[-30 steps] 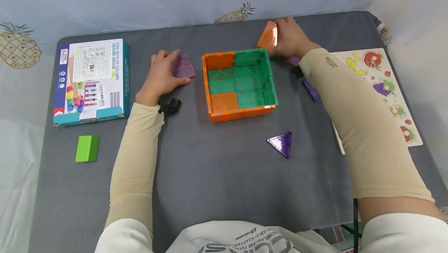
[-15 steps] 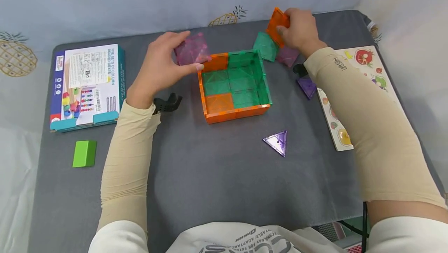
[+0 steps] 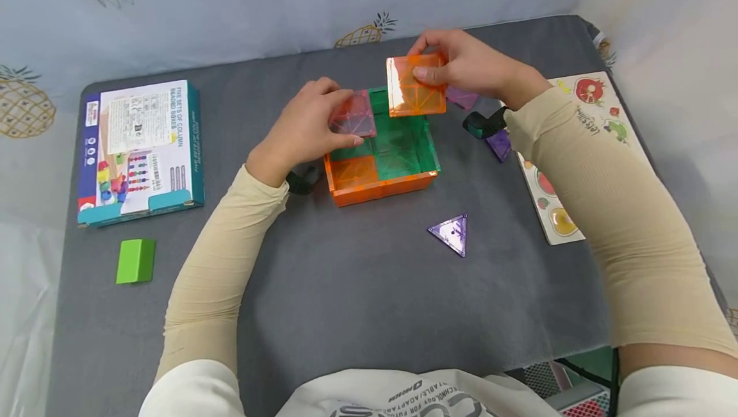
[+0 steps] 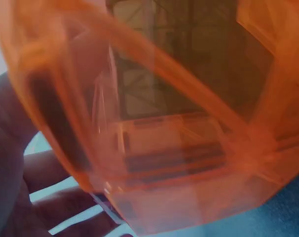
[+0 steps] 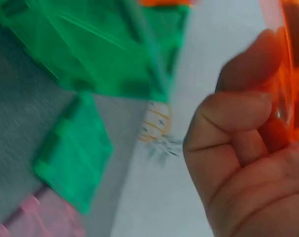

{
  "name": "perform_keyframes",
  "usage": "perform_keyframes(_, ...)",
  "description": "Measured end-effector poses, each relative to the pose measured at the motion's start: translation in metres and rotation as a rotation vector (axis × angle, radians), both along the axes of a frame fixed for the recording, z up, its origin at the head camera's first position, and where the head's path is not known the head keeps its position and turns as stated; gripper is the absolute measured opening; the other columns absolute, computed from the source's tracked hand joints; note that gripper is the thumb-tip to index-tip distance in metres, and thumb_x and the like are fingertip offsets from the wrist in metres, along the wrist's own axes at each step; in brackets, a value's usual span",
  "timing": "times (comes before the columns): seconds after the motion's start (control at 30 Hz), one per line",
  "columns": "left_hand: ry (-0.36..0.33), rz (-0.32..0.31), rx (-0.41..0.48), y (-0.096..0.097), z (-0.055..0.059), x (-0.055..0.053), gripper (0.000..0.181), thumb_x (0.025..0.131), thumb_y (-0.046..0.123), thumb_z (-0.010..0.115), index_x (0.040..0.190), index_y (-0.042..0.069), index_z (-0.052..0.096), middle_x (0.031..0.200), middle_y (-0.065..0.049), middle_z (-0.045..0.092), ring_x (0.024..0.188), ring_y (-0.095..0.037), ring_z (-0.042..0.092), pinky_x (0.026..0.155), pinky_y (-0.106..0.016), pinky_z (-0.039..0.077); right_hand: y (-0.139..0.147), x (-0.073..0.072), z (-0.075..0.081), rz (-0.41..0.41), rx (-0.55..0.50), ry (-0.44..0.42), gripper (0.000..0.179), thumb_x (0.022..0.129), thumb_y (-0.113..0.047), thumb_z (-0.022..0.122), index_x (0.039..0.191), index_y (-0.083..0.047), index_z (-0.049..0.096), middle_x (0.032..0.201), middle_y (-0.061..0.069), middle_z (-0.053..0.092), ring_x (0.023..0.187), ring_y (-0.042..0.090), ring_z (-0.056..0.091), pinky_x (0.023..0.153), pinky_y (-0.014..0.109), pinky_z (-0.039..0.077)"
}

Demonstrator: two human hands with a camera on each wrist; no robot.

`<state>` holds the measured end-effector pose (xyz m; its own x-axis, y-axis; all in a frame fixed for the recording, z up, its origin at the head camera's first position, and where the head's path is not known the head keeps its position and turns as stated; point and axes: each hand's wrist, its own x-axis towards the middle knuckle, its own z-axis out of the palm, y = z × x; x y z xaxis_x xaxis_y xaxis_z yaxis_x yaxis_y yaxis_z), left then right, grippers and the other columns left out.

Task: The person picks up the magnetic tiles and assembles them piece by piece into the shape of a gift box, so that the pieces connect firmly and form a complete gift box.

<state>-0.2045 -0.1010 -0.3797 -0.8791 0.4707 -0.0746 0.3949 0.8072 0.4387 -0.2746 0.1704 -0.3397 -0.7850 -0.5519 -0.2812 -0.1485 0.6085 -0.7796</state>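
Observation:
An open-topped box of clear magnetic tiles (image 3: pixel 383 189), with orange and green sides, sits mid-table. My left hand (image 3: pixel 305 125) grips a pink square tile (image 3: pixel 353 116) over the box's back left corner; whether tile and box touch I cannot tell. Between thumb and fingers, my right hand (image 3: pixel 469 68) pinches an orange square tile (image 3: pixel 416 87), raised above the back right part of the box. The left wrist view is mostly filled by the orange box wall (image 4: pixel 169 197). In the right wrist view, a green tile (image 5: pixel 75 153) and a pinkish tile (image 5: pixel 41 217) lie beside the green wall.
Purple triangle tiles lie in front of the box (image 3: pixel 452 234) and to its right (image 3: pixel 499 145). A bead-toy carton (image 3: pixel 141 148) is at the left, with a green block (image 3: pixel 136 261) nearer me. A fruit picture board (image 3: pixel 559 212) lies under my right forearm.
The left hand has lifted the pink tile from the table and brought it right, over the box. My right hand has carried the orange tile left from behind the box's right corner.

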Motion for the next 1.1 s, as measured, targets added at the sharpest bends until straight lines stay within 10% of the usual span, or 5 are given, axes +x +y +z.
perform_keyframes(0.2, 0.011, 0.002, 0.030, 0.002, -0.003, 0.001, 0.074, 0.080, 0.042, 0.076, 0.138, 0.004, 0.050, 0.134, -0.015, 0.049, 0.119, -0.031, 0.044, 0.104, -0.043, 0.039, -0.007, 0.007, -0.020, -0.016, 0.068, 0.005, 0.039, 0.093, -0.029, 0.063, 0.127, -0.011, 0.063, 0.112, 0.006, 0.064, 0.086, 0.017, 0.055, 0.068, 0.023, 0.046)
perform_keyframes(0.63, 0.053, 0.016, 0.069, 0.004, -0.011, 0.003, 0.072, 0.081, 0.043, 0.075, 0.136, 0.002, 0.052, 0.133, -0.014, 0.048, 0.122, -0.030, 0.042, 0.103, -0.040, 0.038, -0.012, 0.018, -0.051, -0.157, 0.100, 0.354, 0.019, 0.094, -0.017, 0.061, 0.104, -0.005, 0.073, 0.089, 0.006, 0.062, 0.073, 0.015, 0.050, 0.067, 0.027, 0.039)
perform_keyframes(0.9, 0.056, 0.032, 0.077, 0.000, -0.010, 0.006, 0.074, 0.080, 0.042, 0.076, 0.137, 0.002, 0.051, 0.132, -0.014, 0.048, 0.121, -0.030, 0.042, 0.103, -0.041, 0.038, -0.027, 0.035, -0.027, 0.310, 0.387, 0.680, 0.019, 0.090, -0.022, 0.068, 0.098, -0.006, 0.074, 0.104, 0.012, 0.062, 0.096, 0.031, 0.041, 0.079, 0.045, 0.031)
perform_keyframes(1.1, 0.059, 0.038, 0.084, 0.001, -0.010, 0.006, 0.074, 0.080, 0.042, 0.076, 0.137, 0.001, 0.051, 0.132, -0.014, 0.049, 0.120, -0.029, 0.043, 0.102, -0.040, 0.039, -0.044, 0.050, -0.017, 0.582, 0.783, 0.677, 0.045, 0.079, -0.038, 0.078, 0.113, -0.010, 0.067, 0.112, 0.009, 0.062, 0.106, 0.033, 0.033, 0.082, 0.050, 0.027)
